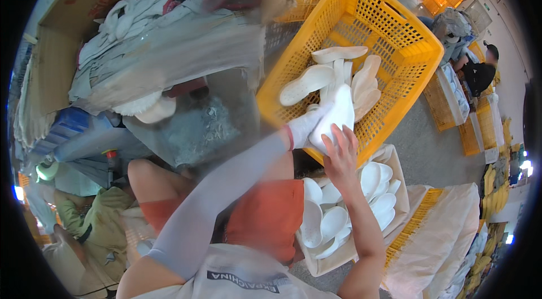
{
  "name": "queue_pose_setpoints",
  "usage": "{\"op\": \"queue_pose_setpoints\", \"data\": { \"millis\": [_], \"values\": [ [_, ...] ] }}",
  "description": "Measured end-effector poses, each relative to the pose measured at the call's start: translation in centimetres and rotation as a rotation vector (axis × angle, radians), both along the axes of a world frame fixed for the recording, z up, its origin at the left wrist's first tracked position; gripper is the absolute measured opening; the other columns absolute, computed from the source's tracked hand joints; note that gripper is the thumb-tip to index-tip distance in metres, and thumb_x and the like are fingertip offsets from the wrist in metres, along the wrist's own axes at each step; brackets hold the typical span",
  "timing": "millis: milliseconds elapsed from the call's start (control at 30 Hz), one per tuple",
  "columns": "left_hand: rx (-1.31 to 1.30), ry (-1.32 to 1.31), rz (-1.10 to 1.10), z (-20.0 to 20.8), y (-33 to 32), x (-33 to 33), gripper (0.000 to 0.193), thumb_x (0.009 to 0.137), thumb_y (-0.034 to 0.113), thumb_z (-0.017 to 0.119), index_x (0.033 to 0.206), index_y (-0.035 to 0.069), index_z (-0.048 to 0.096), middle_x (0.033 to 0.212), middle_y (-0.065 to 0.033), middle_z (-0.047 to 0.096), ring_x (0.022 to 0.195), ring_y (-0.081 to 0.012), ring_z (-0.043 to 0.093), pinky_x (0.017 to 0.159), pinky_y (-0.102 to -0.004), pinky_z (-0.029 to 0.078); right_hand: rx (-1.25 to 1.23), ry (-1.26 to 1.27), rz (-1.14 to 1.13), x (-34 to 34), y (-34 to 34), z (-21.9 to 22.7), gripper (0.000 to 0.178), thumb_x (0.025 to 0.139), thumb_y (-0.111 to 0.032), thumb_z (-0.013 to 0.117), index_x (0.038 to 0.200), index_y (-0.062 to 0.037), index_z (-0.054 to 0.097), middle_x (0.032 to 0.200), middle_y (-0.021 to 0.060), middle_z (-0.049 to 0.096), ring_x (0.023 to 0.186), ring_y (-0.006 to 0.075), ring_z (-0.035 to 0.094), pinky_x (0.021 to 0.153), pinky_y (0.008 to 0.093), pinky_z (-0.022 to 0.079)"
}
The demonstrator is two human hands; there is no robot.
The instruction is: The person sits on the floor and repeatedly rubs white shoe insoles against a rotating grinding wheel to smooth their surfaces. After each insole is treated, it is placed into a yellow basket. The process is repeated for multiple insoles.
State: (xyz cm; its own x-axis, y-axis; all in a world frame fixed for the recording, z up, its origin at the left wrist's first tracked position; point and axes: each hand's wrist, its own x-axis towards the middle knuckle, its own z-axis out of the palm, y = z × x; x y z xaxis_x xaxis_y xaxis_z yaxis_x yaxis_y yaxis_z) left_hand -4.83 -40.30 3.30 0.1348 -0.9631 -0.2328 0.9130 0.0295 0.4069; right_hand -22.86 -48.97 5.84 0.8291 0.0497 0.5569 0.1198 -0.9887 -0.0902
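Note:
Over the near side of a yellow perforated crate (269, 91), a white shoe sole (341, 108) is held between my two hands. My left hand (306, 128), in a white glove with a grey sleeve above it, is closed on the sole's left edge; its fingers are partly hidden behind the sole. My bare right hand (340, 155) grips the sole's near end, fingers curled over its edge. Inside the crate lie more white soles (307, 84) and a few pinkish-beige soles (366, 81), loosely piled.
A cloth-lined bin (402, 200) of white soles stands by my right thigh. At upper left, a cardboard box (59, 67) holds grey-white gloves (141, 22). Covered yellow crates (432, 225) stand at lower right. Farther off, a person (479, 73) is beside other crates.

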Motion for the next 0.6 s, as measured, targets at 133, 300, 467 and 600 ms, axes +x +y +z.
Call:
{"op": "queue_pose_setpoints", "data": {
  "millis": [133,300,467,600],
  "values": [
    [0.075,-0.188,0.098,1.9,1.9,0.6,0.052,0.108,0.039,0.058,0.148,0.006,0.054,0.133,-0.0097,0.067,0.117,-0.0195,0.066,0.099,-0.0342,0.055,0.08,-0.067,0.076,0.7,-0.3,1.6,0.055,0.08,0.011,0.065,0.132,-0.0069,0.063,0.145,0.0145,0.06,0.131,0.0446,0.056,0.101,0.048,0.054],
    [-0.01,-0.358,0.155,0.7,4.5,-0.3,0.062,0.098,0.036,0.073,0.148,0.005,0.052,0.129,-0.0109,0.068,0.112,-0.0222,0.068,0.097,-0.0388,0.057,0.033,0.023,0.232,0.1,0.2,1.3,0.053,0.075,0.013,0.07,0.124,-0.0081,0.067,0.14,0.0099,0.065,0.132,0.0382,0.058,0.107,0.0506,0.051],
    [0.032,-0.158,0.407,-2.1,5.8,-2.8,0.057,0.101,0.029,0.066,0.149,0.005,0.047,0.131,-0.0096,0.065,0.114,-0.0234,0.068,0.098,-0.0399,0.057,-0.075,-0.079,0.149,0.3,-1.6,-2.6,0.041,0.082,0.002,0.069,0.12,-0.0137,0.074,0.134,0.0067,0.069,0.13,0.0306,0.06,0.107,0.0492,0.047],
    [-0.134,0.073,0.449,-1.1,10.1,-3.8,0.045,0.106,0.032,0.059,0.14,0.003,0.056,0.12,-0.0104,0.069,0.11,-0.0259,0.069,0.094,-0.0422,0.06,-0.118,0.024,-0.22,0.3,-4.9,-2.8,0.033,0.086,-0.006,0.065,0.118,-0.0044,0.071,0.133,0.0121,0.069,0.122,0.0375,0.061,0.108,0.0479,0.046]
  ]
}}
